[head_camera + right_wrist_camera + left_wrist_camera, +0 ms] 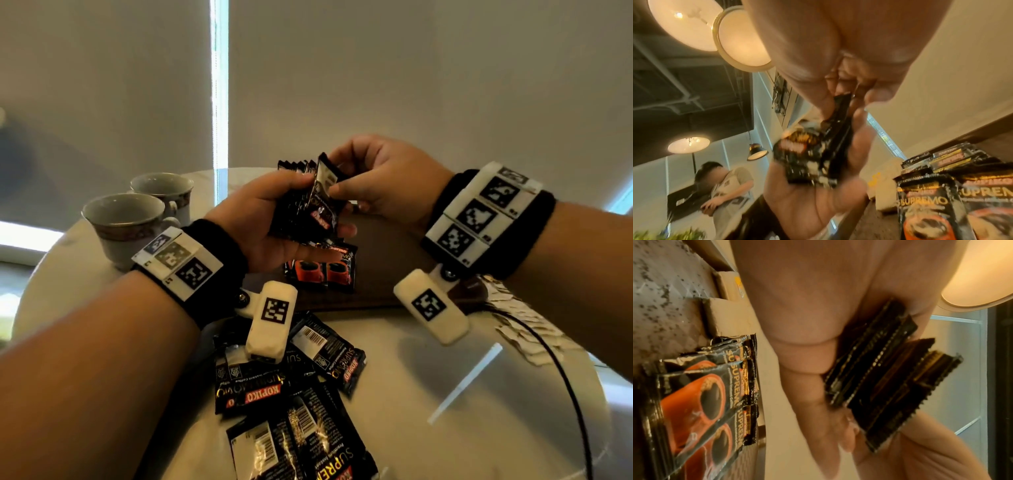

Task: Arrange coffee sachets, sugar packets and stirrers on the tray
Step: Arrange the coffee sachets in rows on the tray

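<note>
My left hand grips a stack of black coffee sachets above the dark wooden tray; the stack's edges show against the palm in the left wrist view. My right hand pinches one sachet at the stack's right side between thumb and fingers, and the same sachet shows in the right wrist view. Several sachets with orange cups printed on them lie side by side on the tray. White sugar packets lie on the table under my right forearm.
Loose coffee sachets are scattered on the round pale table in front of the tray. Two porcelain cups stand at the left. A black cable runs across the table at the right. A person stands in the background.
</note>
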